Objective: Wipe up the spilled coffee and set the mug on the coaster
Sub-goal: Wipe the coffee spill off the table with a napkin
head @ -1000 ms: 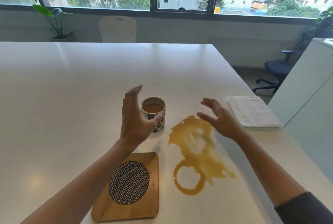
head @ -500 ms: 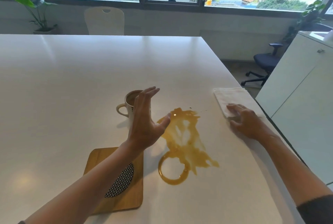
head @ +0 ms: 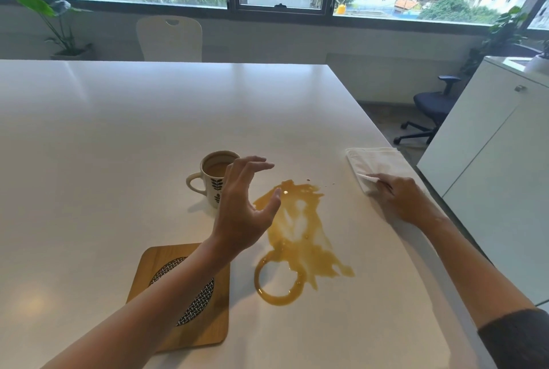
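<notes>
Coffee (head: 300, 238) glossy (ring-shaped end) | right hand (head: 401, 199) pinches folded cloth (head: 377, 163)

No legible text, labels, brands or numbers anywhere in view. The mug (head: 214, 177) carries only a dark leaf motif, no lettering.

left hand (head: 242, 214) raised, fingers spread, right hand (head: 399, 199) pinching
</notes>
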A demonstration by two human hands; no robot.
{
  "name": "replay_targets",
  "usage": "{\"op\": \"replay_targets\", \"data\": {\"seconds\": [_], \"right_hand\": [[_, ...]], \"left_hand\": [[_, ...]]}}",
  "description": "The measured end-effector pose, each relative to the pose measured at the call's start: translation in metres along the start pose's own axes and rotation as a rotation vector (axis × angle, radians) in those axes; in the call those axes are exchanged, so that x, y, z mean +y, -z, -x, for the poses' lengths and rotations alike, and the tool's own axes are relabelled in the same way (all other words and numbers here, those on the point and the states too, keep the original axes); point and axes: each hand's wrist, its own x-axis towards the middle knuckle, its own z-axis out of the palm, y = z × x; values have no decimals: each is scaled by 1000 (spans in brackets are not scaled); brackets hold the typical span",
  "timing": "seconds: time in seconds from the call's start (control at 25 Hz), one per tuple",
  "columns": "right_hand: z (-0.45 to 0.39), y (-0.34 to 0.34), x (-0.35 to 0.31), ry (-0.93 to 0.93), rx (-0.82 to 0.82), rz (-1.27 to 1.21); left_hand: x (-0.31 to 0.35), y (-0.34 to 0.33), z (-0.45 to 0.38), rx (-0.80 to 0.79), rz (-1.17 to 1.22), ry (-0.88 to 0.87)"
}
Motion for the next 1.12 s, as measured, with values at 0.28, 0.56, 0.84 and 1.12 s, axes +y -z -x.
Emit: {"op": "replay_targets", "data": {"seconds": [0.28, 0.56, 0.84, 1.12], "right_hand": [[-5, 26, -12, 44, 196, -28], [-2, 64, -45, 143, 416, -84], [17, 71, -107, 150, 180, -755], [28, 38, -130, 51, -112, -1092]], "left_hand": [[5, 5, -2, 12, 10, -13], [6, 1, -5, -16, 67, 10], [16, -20, -13, -210, 373, 401], [29, -37, -22, -290, 825, 578]]}}
